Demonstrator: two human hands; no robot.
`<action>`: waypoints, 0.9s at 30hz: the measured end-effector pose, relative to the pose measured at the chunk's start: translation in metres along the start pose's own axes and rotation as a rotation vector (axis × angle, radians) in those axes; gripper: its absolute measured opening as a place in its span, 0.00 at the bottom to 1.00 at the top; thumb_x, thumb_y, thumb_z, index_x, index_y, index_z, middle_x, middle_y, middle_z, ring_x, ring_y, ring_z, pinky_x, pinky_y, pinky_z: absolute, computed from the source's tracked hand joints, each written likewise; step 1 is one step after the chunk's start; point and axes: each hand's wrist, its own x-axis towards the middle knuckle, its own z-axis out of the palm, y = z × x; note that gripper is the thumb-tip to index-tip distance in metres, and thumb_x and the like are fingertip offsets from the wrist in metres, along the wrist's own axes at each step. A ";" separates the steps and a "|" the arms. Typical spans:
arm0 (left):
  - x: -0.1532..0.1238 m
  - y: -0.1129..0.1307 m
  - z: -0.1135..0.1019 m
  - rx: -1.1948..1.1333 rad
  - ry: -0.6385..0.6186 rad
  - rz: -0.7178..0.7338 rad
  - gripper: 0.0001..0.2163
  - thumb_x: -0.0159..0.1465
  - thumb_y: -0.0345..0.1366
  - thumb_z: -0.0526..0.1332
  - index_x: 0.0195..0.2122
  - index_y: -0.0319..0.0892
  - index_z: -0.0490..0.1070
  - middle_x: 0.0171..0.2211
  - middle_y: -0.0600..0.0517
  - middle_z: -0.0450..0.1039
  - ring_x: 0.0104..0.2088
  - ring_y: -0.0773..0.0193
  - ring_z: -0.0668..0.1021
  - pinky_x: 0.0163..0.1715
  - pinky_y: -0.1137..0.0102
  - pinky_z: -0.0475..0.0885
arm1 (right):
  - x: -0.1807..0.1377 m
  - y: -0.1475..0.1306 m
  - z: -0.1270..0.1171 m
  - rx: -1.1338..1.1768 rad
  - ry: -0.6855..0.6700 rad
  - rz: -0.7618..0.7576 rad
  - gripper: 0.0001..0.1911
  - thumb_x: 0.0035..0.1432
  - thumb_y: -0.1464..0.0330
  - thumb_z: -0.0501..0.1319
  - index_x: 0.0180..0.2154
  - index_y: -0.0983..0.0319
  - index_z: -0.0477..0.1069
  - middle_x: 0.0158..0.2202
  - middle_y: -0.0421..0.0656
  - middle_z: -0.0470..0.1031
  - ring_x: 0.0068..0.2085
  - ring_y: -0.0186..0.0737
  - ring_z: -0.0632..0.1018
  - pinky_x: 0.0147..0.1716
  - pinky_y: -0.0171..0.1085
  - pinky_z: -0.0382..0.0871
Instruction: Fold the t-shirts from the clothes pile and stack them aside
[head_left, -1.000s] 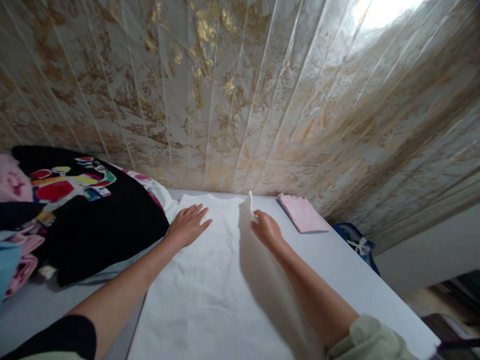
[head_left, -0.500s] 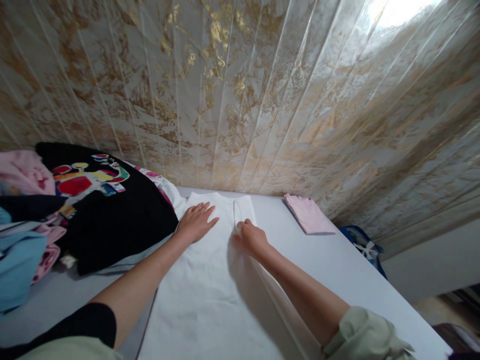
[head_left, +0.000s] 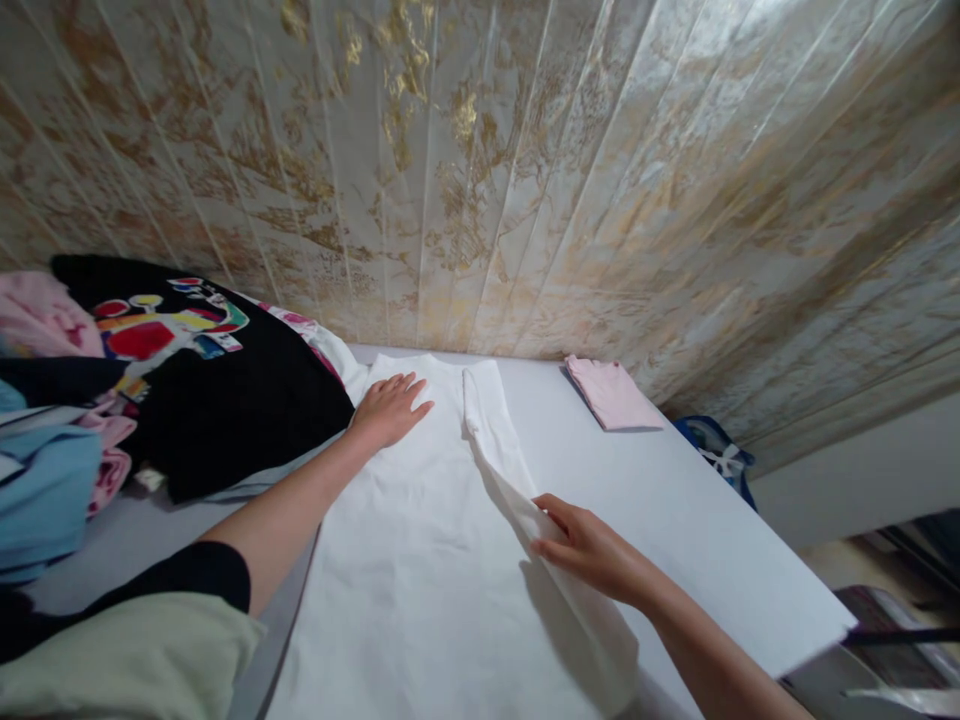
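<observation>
A white garment [head_left: 420,560] lies spread on the table, its far end near the wall; I cannot tell its exact kind. My left hand [head_left: 390,408] rests flat on its upper left part, fingers apart. Along the right side, the garment's edge is folded inward and partly raised. My right hand [head_left: 574,540] grips that raised edge between thumb and fingers, about halfway down. A shadow falls on the cloth beneath the lifted edge.
To the left lies a heap of clothes with a black printed shirt [head_left: 255,410], a light blue piece [head_left: 45,500] and pink cloth [head_left: 37,310]. A folded pink garment [head_left: 611,393] sits at the back right of the white table [head_left: 697,540]. Beyond the right edge is a blue bag [head_left: 712,450].
My right hand has slid down the garment's right edge, toward me, and lifts that edge. My left hand stays in place on the cloth. The view has shifted slightly.
</observation>
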 end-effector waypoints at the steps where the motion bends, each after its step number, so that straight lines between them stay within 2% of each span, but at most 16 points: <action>1: 0.000 0.000 0.000 0.004 -0.002 -0.001 0.30 0.67 0.55 0.40 0.66 0.46 0.53 0.69 0.49 0.48 0.67 0.55 0.53 0.62 0.59 0.47 | -0.008 0.000 -0.001 0.005 -0.008 0.006 0.14 0.56 0.66 0.58 0.46 0.58 0.69 0.34 0.38 0.74 0.33 0.36 0.73 0.31 0.31 0.62; 6: 0.000 0.001 -0.001 0.011 -0.023 -0.005 0.30 0.67 0.55 0.39 0.66 0.46 0.51 0.69 0.49 0.47 0.67 0.55 0.52 0.63 0.58 0.47 | -0.040 -0.016 0.003 -0.018 -0.085 -0.002 0.23 0.58 0.65 0.58 0.56 0.56 0.65 0.32 0.39 0.74 0.30 0.34 0.72 0.29 0.30 0.62; 10: -0.001 0.003 -0.003 0.013 -0.013 -0.001 0.30 0.67 0.54 0.39 0.66 0.45 0.52 0.69 0.49 0.48 0.67 0.55 0.53 0.62 0.59 0.48 | -0.053 -0.030 0.009 0.039 -0.433 -0.004 0.20 0.60 0.66 0.56 0.55 0.54 0.68 0.31 0.38 0.76 0.22 0.28 0.72 0.25 0.28 0.63; 11: -0.001 0.002 -0.003 0.011 -0.012 0.000 0.30 0.67 0.54 0.40 0.66 0.45 0.52 0.69 0.48 0.48 0.67 0.55 0.53 0.62 0.59 0.48 | -0.052 -0.032 0.008 0.039 -0.488 -0.004 0.18 0.61 0.65 0.55 0.52 0.55 0.70 0.31 0.38 0.77 0.21 0.28 0.72 0.24 0.28 0.63; 12: -0.001 0.002 -0.003 0.007 -0.012 0.002 0.30 0.67 0.54 0.40 0.66 0.44 0.52 0.69 0.48 0.48 0.67 0.54 0.53 0.62 0.59 0.47 | -0.049 -0.032 0.007 0.025 -0.484 -0.008 0.16 0.62 0.65 0.54 0.51 0.55 0.72 0.30 0.38 0.77 0.22 0.29 0.73 0.25 0.28 0.64; 13: -0.001 0.002 -0.002 0.003 -0.011 0.004 0.30 0.67 0.54 0.40 0.66 0.44 0.52 0.69 0.48 0.48 0.67 0.54 0.53 0.62 0.59 0.47 | -0.042 -0.032 0.005 -0.004 -0.414 -0.024 0.16 0.63 0.64 0.53 0.49 0.56 0.73 0.31 0.39 0.78 0.24 0.31 0.75 0.27 0.29 0.65; 15: -0.001 0.001 -0.001 -0.001 -0.011 0.005 0.30 0.67 0.54 0.40 0.66 0.44 0.52 0.69 0.48 0.47 0.67 0.54 0.53 0.63 0.58 0.47 | -0.020 -0.031 0.002 -0.091 -0.139 -0.075 0.16 0.65 0.64 0.51 0.50 0.57 0.72 0.35 0.42 0.78 0.33 0.35 0.78 0.34 0.32 0.68; 17: -0.001 0.001 -0.001 0.002 -0.013 0.004 0.30 0.67 0.54 0.39 0.66 0.45 0.52 0.69 0.49 0.47 0.67 0.54 0.52 0.63 0.58 0.47 | 0.012 -0.031 0.002 -0.190 0.140 -0.133 0.18 0.65 0.65 0.50 0.53 0.58 0.70 0.45 0.46 0.77 0.43 0.39 0.77 0.43 0.36 0.67; 19: -0.001 0.002 -0.002 0.009 -0.016 0.000 0.30 0.67 0.54 0.39 0.66 0.45 0.52 0.69 0.49 0.48 0.67 0.55 0.53 0.63 0.59 0.47 | 0.047 -0.031 0.008 -0.280 0.298 -0.140 0.22 0.66 0.65 0.49 0.58 0.62 0.65 0.55 0.50 0.70 0.53 0.43 0.72 0.52 0.39 0.63; 21: -0.001 0.003 -0.003 0.011 -0.012 -0.002 0.30 0.68 0.54 0.40 0.66 0.45 0.53 0.68 0.48 0.49 0.67 0.55 0.54 0.63 0.59 0.48 | 0.079 -0.030 0.020 -0.377 0.369 -0.119 0.26 0.66 0.63 0.49 0.62 0.67 0.59 0.63 0.53 0.61 0.62 0.46 0.63 0.59 0.42 0.56; 23: -0.002 0.004 -0.004 0.009 -0.004 -0.001 0.29 0.68 0.53 0.40 0.66 0.45 0.53 0.68 0.48 0.49 0.67 0.54 0.54 0.62 0.58 0.48 | 0.101 -0.027 0.035 -0.456 0.376 -0.071 0.30 0.66 0.60 0.49 0.65 0.67 0.54 0.67 0.53 0.53 0.66 0.46 0.55 0.63 0.45 0.48; 27: -0.002 0.002 -0.002 0.008 0.000 -0.002 0.29 0.68 0.53 0.40 0.66 0.45 0.53 0.68 0.48 0.49 0.67 0.54 0.54 0.63 0.58 0.48 | 0.116 -0.016 0.053 -0.529 0.351 -0.024 0.33 0.67 0.55 0.46 0.67 0.63 0.47 0.70 0.47 0.44 0.68 0.44 0.48 0.65 0.47 0.40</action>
